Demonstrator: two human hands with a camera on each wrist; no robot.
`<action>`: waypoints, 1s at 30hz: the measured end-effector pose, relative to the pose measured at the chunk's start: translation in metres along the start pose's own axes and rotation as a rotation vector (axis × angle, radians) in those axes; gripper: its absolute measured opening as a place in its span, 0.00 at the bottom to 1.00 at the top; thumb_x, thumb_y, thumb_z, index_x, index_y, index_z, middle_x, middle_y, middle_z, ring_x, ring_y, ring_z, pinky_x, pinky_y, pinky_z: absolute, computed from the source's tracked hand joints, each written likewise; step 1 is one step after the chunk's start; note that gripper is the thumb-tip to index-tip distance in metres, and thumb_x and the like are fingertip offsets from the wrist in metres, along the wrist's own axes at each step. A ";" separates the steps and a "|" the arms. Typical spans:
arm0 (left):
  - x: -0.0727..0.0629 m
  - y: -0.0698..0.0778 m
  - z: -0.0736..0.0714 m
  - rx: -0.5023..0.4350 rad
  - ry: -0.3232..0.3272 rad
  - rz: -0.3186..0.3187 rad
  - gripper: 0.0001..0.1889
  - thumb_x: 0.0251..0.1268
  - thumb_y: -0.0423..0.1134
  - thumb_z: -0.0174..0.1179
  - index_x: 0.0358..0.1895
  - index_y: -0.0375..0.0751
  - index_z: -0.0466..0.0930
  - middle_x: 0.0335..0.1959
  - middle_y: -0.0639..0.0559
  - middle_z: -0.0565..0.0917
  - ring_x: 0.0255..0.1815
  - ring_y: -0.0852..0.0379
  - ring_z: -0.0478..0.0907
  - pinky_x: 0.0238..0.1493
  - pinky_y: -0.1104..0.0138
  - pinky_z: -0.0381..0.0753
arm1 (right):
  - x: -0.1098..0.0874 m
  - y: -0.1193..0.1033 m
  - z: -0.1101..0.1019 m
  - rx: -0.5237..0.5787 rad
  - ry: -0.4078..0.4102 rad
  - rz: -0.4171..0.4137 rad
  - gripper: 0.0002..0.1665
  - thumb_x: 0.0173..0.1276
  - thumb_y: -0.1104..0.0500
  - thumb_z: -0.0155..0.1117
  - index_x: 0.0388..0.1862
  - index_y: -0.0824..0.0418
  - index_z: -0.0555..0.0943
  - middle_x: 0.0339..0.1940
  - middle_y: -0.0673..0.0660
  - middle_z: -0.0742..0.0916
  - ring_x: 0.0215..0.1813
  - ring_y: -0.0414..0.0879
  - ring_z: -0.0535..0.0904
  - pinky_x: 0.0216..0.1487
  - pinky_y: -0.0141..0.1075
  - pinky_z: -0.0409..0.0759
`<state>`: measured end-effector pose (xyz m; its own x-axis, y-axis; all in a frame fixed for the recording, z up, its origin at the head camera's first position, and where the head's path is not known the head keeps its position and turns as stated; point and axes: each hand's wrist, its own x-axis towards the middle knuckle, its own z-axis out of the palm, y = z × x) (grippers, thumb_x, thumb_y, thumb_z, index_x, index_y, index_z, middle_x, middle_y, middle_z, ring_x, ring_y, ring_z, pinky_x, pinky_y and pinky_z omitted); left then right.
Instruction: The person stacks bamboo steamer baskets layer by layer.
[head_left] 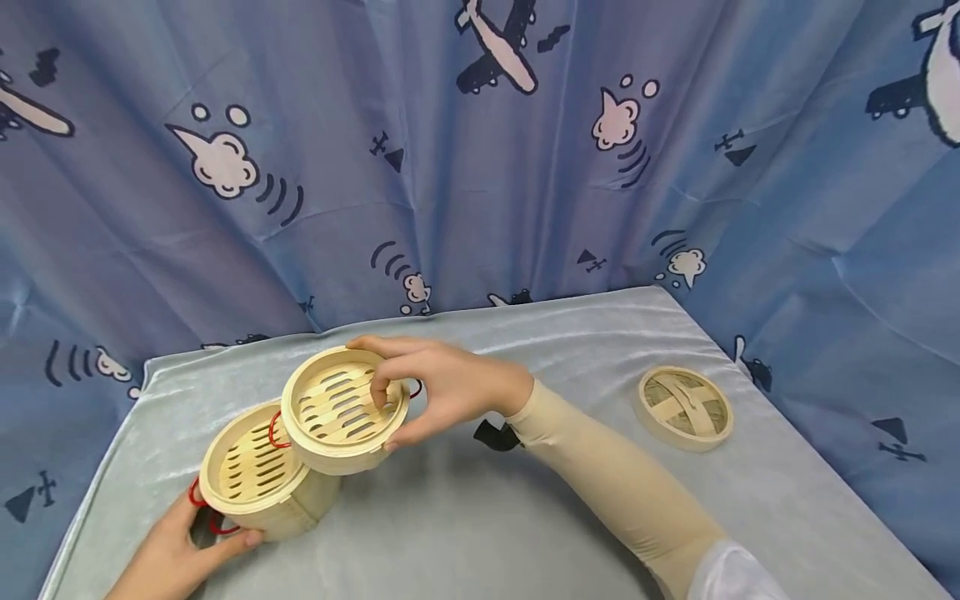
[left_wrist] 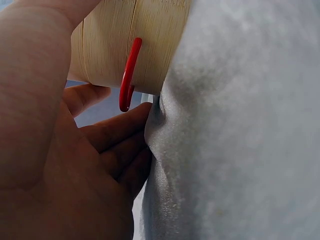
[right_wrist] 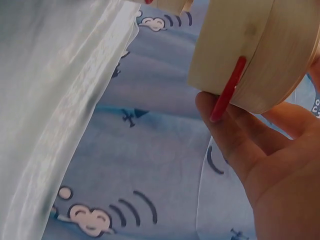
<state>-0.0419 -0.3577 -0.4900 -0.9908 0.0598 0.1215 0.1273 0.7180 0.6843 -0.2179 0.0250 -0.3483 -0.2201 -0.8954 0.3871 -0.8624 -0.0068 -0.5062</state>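
My right hand (head_left: 450, 385) grips a small round bamboo steamer basket (head_left: 330, 457) by its right side, with the thumb at the front wall and a finger bent inside over the slats. This basket is held up, tilted, and overlaps the far right part of a taller bamboo steamer (head_left: 303, 504) in the head view. At that steamer's lower left, my left hand (head_left: 174, 546) holds its wall between thumb and fingers. Red loops (left_wrist: 130, 75) hang from the steamer near the left palm. Another red loop (right_wrist: 230, 90) lies against the right fingers.
A round bamboo lid (head_left: 686, 408) with a crossed-strip top and a strap handle lies at the right on the grey cloth-covered table (head_left: 450, 533). Behind the table hangs a blue curtain (head_left: 487, 200) with airplane prints. A black piece (head_left: 497, 435) shows beside the right wrist.
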 end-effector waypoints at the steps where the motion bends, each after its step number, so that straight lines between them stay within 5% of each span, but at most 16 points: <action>1: -0.001 0.000 0.001 -0.004 0.001 0.003 0.50 0.58 0.48 0.86 0.82 0.44 0.67 0.73 0.40 0.77 0.62 0.83 0.63 0.55 0.89 0.55 | 0.003 -0.001 0.001 -0.001 -0.010 -0.003 0.25 0.61 0.43 0.88 0.43 0.53 0.82 0.83 0.62 0.72 0.84 0.46 0.65 0.65 0.32 0.77; 11: 0.003 0.004 0.004 -0.006 0.022 0.026 0.52 0.57 0.48 0.86 0.82 0.43 0.66 0.73 0.41 0.78 0.65 0.83 0.63 0.58 0.90 0.55 | 0.025 0.002 0.015 0.010 -0.030 -0.007 0.25 0.60 0.42 0.88 0.43 0.51 0.82 0.85 0.60 0.71 0.85 0.42 0.63 0.60 0.29 0.76; 19: 0.002 0.001 0.000 -0.068 0.017 0.022 0.55 0.58 0.45 0.86 0.87 0.54 0.62 0.78 0.51 0.73 0.69 0.82 0.63 0.60 0.88 0.59 | 0.055 0.002 0.030 0.030 -0.073 -0.033 0.24 0.61 0.43 0.88 0.42 0.50 0.81 0.83 0.58 0.72 0.84 0.35 0.61 0.51 0.28 0.78; 26: 0.000 0.001 -0.002 -0.008 0.020 -0.018 0.52 0.59 0.49 0.85 0.83 0.41 0.64 0.76 0.38 0.75 0.66 0.84 0.60 0.57 0.91 0.53 | 0.067 0.005 0.042 0.053 -0.109 -0.015 0.24 0.61 0.42 0.88 0.43 0.49 0.81 0.85 0.57 0.70 0.85 0.35 0.57 0.63 0.28 0.75; 30: 0.000 0.002 -0.001 -0.018 0.010 -0.036 0.53 0.60 0.48 0.84 0.84 0.39 0.62 0.76 0.37 0.74 0.70 0.73 0.65 0.58 0.91 0.53 | 0.071 0.007 0.047 0.055 -0.118 0.000 0.25 0.60 0.42 0.88 0.43 0.50 0.81 0.84 0.56 0.71 0.85 0.36 0.58 0.75 0.27 0.66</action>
<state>-0.0416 -0.3575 -0.4878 -0.9943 0.0273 0.1033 0.0922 0.7072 0.7010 -0.2177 -0.0593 -0.3609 -0.1619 -0.9415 0.2956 -0.8354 -0.0286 -0.5489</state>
